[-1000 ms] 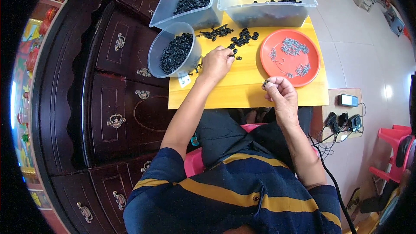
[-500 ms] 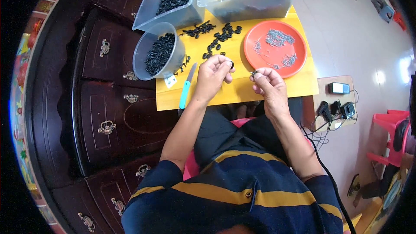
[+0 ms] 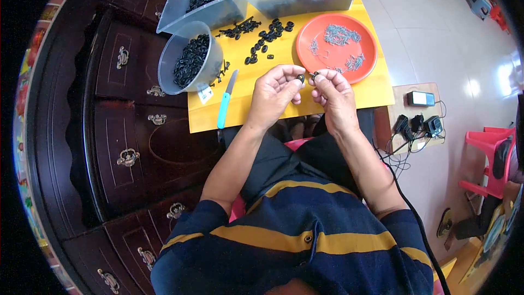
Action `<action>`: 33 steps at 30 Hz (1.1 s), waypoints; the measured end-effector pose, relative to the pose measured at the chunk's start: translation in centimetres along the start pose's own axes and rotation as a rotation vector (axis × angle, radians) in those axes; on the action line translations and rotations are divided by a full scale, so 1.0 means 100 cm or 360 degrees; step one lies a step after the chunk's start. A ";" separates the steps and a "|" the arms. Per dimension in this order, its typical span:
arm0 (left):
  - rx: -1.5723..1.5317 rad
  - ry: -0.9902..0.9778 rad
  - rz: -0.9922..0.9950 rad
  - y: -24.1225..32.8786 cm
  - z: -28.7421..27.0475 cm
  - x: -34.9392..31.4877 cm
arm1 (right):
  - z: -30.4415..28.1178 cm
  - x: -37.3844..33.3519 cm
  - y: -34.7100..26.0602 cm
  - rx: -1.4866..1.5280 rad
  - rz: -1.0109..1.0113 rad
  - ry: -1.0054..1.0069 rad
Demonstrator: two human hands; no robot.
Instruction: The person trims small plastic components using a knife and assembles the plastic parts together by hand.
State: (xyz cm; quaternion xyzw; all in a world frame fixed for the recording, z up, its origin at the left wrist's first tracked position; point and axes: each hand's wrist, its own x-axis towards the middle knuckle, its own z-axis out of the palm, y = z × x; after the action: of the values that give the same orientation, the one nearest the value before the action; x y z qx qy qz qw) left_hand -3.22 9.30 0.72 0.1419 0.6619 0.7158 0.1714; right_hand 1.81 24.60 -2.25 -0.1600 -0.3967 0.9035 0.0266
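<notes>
My left hand (image 3: 274,97) pinches a small black oval piece (image 3: 301,78) between thumb and fingers, above the near part of the yellow tabletop (image 3: 284,108). Close beside it, my right hand (image 3: 337,101) grips a small dark part (image 3: 314,76) at its fingertips; its exact kind is too small to make out. The two held pieces almost meet. Beyond my right hand lies a red plate (image 3: 303,54) with small piles of thin grey metal pins (image 3: 341,35). Loose black oval pieces (image 3: 271,34) and black stemmed parts (image 3: 240,28) are scattered past my left hand.
A turquoise-handled knife (image 3: 224,108) lies left of my left hand. A round clear tub (image 3: 216,57) of black pieces stands behind it. Two clear bins (image 3: 232,13) (image 3: 305,4) line the far edge. Dark drawers (image 3: 125,125) flank the left; a small stand (image 3: 401,98) holds chargers at right.
My hands have come together, bringing the black oval piece and the right hand's small part nearly into contact. The whole view has shifted slightly.
</notes>
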 end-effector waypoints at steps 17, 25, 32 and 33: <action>0.0132 -0.0177 -0.0033 -0.008 0.021 -0.015 | -0.003 0.005 0.000 0.0282 0.0037 0.0105; 0.0664 -0.0332 0.0324 -0.006 0.040 -0.023 | -0.005 0.004 0.000 0.0438 0.0051 0.0080; 0.0496 -0.0300 0.0147 -0.026 0.044 -0.024 | -0.008 0.005 0.003 0.0565 0.0137 0.0078; 0.0482 -0.0270 0.0131 -0.027 0.045 -0.026 | -0.008 0.005 0.002 0.0545 0.0135 0.0091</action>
State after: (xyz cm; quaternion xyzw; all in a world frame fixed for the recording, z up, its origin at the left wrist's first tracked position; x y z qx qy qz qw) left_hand 1.17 12.41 -1.50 0.2529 0.7389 0.5999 0.1737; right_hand 1.59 25.09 -3.04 -0.1954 -0.2291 0.9532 0.0267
